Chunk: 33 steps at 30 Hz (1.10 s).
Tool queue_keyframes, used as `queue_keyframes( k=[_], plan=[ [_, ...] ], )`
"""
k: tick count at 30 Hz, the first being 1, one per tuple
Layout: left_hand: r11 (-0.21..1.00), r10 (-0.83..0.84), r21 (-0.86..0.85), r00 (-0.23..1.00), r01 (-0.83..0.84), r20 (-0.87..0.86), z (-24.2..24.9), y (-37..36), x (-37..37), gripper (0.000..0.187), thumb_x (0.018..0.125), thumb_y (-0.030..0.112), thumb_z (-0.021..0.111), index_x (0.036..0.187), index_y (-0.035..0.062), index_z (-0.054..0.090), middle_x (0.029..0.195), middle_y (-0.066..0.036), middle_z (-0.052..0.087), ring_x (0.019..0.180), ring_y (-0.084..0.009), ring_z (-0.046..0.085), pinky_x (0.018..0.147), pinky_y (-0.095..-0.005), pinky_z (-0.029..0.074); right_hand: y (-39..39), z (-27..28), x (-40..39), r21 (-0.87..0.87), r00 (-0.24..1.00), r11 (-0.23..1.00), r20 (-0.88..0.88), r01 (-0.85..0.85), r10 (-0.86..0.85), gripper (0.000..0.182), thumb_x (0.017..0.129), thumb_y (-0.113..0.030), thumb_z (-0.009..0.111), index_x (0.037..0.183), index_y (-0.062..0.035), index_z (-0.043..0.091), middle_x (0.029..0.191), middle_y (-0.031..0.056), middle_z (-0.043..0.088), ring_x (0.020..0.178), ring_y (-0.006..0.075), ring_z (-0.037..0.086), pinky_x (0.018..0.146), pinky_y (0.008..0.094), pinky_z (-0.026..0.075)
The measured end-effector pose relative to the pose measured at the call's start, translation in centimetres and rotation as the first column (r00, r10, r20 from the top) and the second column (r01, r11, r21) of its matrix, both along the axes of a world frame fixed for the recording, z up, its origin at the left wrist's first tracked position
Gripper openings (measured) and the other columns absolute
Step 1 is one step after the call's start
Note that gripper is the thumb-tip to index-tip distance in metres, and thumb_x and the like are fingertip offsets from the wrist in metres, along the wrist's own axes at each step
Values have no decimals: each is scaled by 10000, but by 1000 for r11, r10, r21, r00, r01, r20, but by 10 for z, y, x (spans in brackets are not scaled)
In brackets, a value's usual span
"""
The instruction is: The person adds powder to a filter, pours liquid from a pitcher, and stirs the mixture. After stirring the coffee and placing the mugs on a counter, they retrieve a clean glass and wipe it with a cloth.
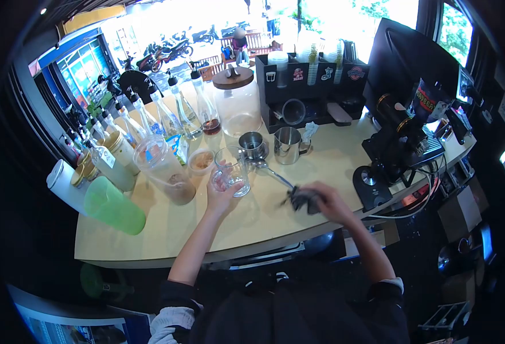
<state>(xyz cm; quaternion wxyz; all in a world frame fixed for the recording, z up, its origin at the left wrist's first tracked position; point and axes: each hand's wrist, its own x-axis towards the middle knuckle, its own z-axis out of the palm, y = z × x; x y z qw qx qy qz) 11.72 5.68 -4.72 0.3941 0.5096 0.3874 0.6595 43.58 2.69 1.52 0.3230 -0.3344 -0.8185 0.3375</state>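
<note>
My left hand (222,186) is wrapped round a clear glass (230,163) that stands upright on the counter. My right hand (333,203) grips a dark object (305,199), smeared by motion, low over the counter; I cannot tell its kind. A long metal spoon (276,174) lies between the hands, its far end beside a small steel cup (253,144) and its near end at the dark object. Left of the glass is a small tub of brown powder (201,160). Behind the spoon stands a steel milk pitcher (287,145).
Pump bottles (183,109) line the counter's left and back edge, with a green pitcher (115,206) and a clear jug (165,172) nearer. A wooden-lidded jar (238,106), a black cup organizer (315,86) and an espresso machine (413,132) stand behind and to the right.
</note>
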Motion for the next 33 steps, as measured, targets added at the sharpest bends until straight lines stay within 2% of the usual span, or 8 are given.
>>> queue_keyframes(
  k=[7,11,14,18,23,25,32,33],
  plan=[
    [995,-97,-20,995,96,-27,1,3,-6,859,642,-10,794,1359,12,320,1322,-148,443,1239,-234,438,1039,-356,388,43,1,38,399,902,824,-22,403,-431,404,747,93,469,1127,-21,549,1084,185,582,980,386,572,864,420,456],
    [987,-159,-26,985,157,-71,-2,4,-13,882,640,16,806,1370,16,312,1339,-148,435,1253,-239,425,1050,-366,376,62,-26,38,450,868,824,181,345,-463,431,735,72,468,1149,-20,548,1136,175,569,1017,369,558,861,415,464],
    [986,-158,-69,983,152,-91,7,-1,-13,891,635,24,813,1371,17,311,1348,-149,428,1261,-246,418,1053,-378,371,75,-13,31,515,899,804,133,297,-417,422,751,46,484,1162,-20,552,1167,171,562,1032,348,563,887,394,461],
    [986,-167,-42,984,164,-58,2,0,-14,904,625,38,823,1371,21,314,1361,-146,415,1266,-256,414,1051,-388,373,141,10,24,140,934,925,-111,352,-339,401,765,-11,516,1163,-8,565,1187,199,559,1082,374,543,947,395,427],
    [991,-131,-19,983,129,-130,11,-3,-28,1006,561,83,863,1390,55,293,1399,-128,370,1276,-267,399,1056,-417,357,224,-35,12,275,893,900,205,339,-399,399,805,-30,506,1202,-14,551,1164,246,562,1124,387,519,958,405,415],
    [995,-101,2,983,103,-151,17,-3,-36,1068,524,130,884,1402,79,277,1405,-127,362,1282,-270,390,1066,-432,332,234,-54,7,318,859,884,276,342,-431,301,796,-37,533,1082,-1,615,1128,244,574,1084,378,546,909,409,444],
    [986,-157,19,971,163,-178,17,-7,-32,1090,528,188,887,1405,59,252,1391,-147,376,1286,-279,382,1077,-430,304,217,-28,25,266,763,841,356,471,-540,94,775,-46,601,803,38,631,932,189,629,875,331,624,797,389,483],
    [986,-159,15,972,164,-172,15,-7,-33,1090,528,188,887,1405,59,252,1391,-147,376,1286,-279,382,1077,-430,304,203,-2,22,243,820,831,176,500,-545,94,775,-40,607,824,37,630,892,173,630,831,292,630,773,364,489]
  ],
)
